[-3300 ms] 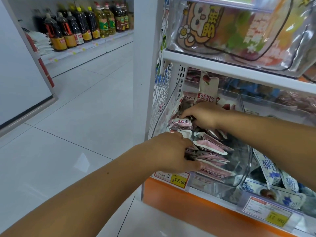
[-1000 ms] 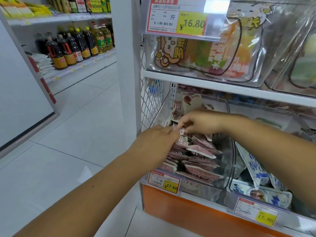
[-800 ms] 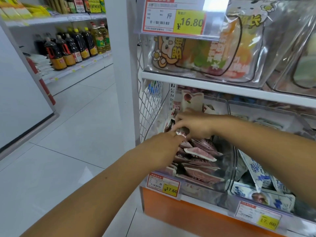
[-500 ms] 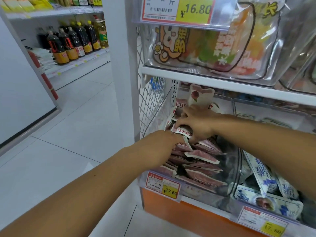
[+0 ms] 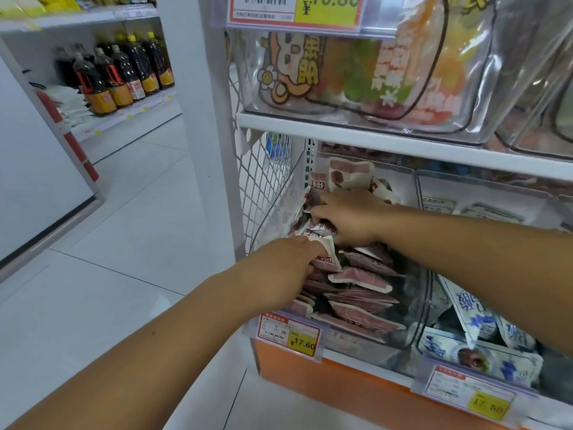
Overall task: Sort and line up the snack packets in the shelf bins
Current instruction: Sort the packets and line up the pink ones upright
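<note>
A clear plastic bin point(image 5: 415, 308) on the lower shelf is full of small pink-and-white snack packets point(image 5: 359, 279), stacked in rough rows. My left hand point(image 5: 279, 268) reaches in from the lower left, its fingers curled on a packet at the front left of the pile. Further back in the same bin, my right hand point(image 5: 350, 218) pinches a red-and-white packet point(image 5: 319, 228) near the left wall. One packet point(image 5: 348, 173) stands upright at the back.
To the right, a neighbouring bin holds blue-and-white packets point(image 5: 474, 308). Above, a bin of large colourful bags point(image 5: 356, 69) sits on a white shelf board point(image 5: 403, 144). Price tags point(image 5: 290, 333) hang on the shelf front. A white upright point(image 5: 204, 119) and wire mesh stand left; dark bottles point(image 5: 124, 76) line an aisle shelf.
The view has drifted and come closer to the bin. My right hand has stayed at the back left among the packets, while my left hand has kept working the front left stack.
</note>
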{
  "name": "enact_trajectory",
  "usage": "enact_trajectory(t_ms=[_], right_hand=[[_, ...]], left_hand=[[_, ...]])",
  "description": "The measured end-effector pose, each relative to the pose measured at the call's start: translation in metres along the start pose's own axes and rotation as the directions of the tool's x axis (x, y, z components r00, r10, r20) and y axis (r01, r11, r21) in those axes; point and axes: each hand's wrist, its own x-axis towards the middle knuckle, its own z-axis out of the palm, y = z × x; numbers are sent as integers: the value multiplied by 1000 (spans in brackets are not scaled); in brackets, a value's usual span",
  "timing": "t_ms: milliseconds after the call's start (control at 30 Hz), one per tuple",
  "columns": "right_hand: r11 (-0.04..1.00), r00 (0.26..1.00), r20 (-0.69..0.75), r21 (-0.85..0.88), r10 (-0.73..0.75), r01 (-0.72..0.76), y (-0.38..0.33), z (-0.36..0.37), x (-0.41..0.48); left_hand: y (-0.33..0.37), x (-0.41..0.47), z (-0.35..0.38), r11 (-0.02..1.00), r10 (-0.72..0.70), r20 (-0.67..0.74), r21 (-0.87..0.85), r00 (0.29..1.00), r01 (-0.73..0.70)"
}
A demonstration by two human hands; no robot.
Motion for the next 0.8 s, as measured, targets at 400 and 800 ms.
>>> enact_trajectory(t_ms=[400,800], right_hand=[[860,960,-45,457,278,-227,19,-6,-2],[868,995,26,487,97,-97,11,-15,-23]], left_hand=[[7,-4,-8,999,-4,4,-33,1000,4],[7,-16,5,971,-48,-304,-236,952,-27]])
